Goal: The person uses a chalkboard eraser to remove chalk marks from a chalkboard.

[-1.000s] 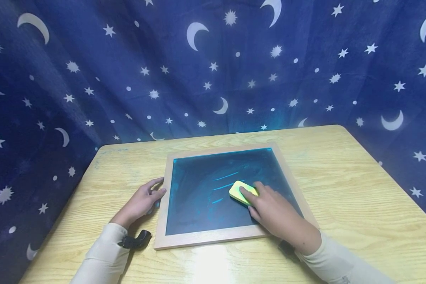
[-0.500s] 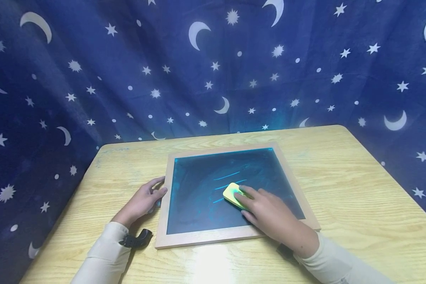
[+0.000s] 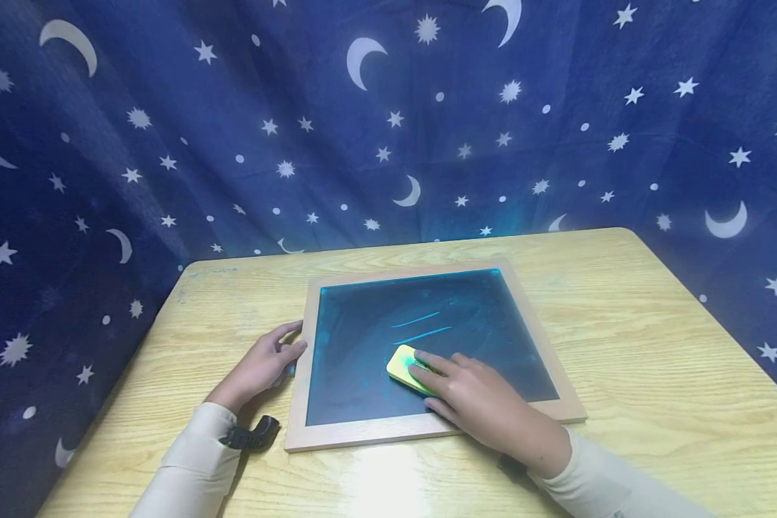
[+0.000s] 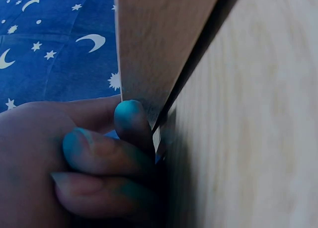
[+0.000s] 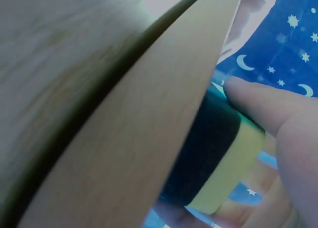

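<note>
So the eraser [image 3: 404,368] is a chunky, rounded block, yellow on top with a thick black layer underneath. There's some dark printing on the yellow, partly hidden by fingers, plus a blue-green tint near the middle of the top. It's sitting on the lower middle of the chalkboard [image 3: 356,309], black side down.

The right hand [image 3: 475,396] has hold of it: fingers spread over the yellow top, thumb on the side facing the person, gap only as wide as the eraser.

The chalkboard itself is a dark panel set inside a pale wooden frame [image 3: 372,432]. On the panel, just beyond the eraser, there are 2 clear blue chalk lines [image 3: 424,335], slanting up to the right, with fainter smears around them.

Left hand [image 3: 262,368] is at the left edge of the chalkboard, touching the frame. Its fingers are partly bent, and the left wrist view shows blue on 3 fingertips [image 4: 74,146]. Can't tell if it's really pinching the frame or just leaning against it.

Under the chalkboard is a wood-grain table [image 3: 641,345] with bluish smudges past the board's far left corner, and behind the chalkboard hangs a blue curtain [image 3: 337,137] with white moons and stars.
</note>
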The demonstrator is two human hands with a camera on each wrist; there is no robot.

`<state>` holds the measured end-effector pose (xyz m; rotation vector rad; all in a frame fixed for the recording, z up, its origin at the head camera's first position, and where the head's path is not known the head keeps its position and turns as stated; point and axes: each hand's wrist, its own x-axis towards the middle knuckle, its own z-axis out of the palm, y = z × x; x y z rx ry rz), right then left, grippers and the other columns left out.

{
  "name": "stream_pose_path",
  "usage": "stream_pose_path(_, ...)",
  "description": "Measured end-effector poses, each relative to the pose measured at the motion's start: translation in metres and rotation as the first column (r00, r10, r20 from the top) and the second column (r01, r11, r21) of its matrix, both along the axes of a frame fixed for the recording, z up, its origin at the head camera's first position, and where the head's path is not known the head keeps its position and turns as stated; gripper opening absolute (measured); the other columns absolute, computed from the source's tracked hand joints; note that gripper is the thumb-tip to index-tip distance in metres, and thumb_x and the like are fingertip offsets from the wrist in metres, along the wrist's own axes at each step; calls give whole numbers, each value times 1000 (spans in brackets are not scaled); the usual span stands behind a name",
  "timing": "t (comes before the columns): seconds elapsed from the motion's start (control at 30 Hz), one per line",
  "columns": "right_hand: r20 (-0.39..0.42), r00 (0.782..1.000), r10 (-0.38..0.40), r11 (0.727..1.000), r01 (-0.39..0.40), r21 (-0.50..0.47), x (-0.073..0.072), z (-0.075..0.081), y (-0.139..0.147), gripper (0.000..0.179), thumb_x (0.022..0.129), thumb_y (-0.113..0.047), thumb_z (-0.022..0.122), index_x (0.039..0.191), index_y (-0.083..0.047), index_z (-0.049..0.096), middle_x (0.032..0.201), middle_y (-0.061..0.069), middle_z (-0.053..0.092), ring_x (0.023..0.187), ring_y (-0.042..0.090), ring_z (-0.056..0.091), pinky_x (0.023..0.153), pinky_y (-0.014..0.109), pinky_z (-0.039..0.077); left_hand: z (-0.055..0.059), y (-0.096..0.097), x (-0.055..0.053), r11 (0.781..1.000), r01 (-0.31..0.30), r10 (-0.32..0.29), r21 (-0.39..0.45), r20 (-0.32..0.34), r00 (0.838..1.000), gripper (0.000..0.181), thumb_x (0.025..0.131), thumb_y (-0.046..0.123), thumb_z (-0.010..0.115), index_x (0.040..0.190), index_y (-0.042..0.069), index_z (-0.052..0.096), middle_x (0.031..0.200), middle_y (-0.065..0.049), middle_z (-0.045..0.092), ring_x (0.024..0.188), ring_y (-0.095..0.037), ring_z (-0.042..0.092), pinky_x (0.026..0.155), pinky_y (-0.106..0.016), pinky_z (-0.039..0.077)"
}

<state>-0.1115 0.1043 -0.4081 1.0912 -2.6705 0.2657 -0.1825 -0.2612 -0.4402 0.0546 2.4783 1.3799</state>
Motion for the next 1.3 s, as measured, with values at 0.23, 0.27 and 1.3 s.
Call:
stream_pose_path(0.23, -10, 999, 48, 999, -48, 15, 3, 0, -3, 48, 92, -27, 72, 138, -17, 62, 143, 5, 58, 96, 21, 64, 82, 40, 57, 0, -1, 0, 1000, 11, -11, -7, -9, 1000, 64, 105, 38, 52, 158, 12, 27, 61, 1, 50, 41, -9, 33, 39, -25, 30)
stream_pose_path(0.27, -16, 998, 57, 998, -57, 9, 3, -1, -3, 47, 92, -27, 73, 137, -17, 63, 143, 4, 58, 97, 21, 65, 84, 40, 57, 0, -1, 0, 1000, 11, -11, -4, -6, 1000, 64, 105, 38, 52, 158, 12, 27, 60, 2, 50, 40, -9, 33, 39, -25, 30)
stream_pose_path(1.3, -20, 985, -173, 985, 172, -29, -6, 11, 14, 39, 86, -21, 79, 124, -16, 71, 128, 12, 66, 96, 35, 71, 75, 47, 59, 3, 2, 2, 1000, -2, 2, -10, 7, 1000, 62, 106, 35, 51, 158, 12, 27, 62, 1, 53, 41, -10, 33, 40, -24, 32)
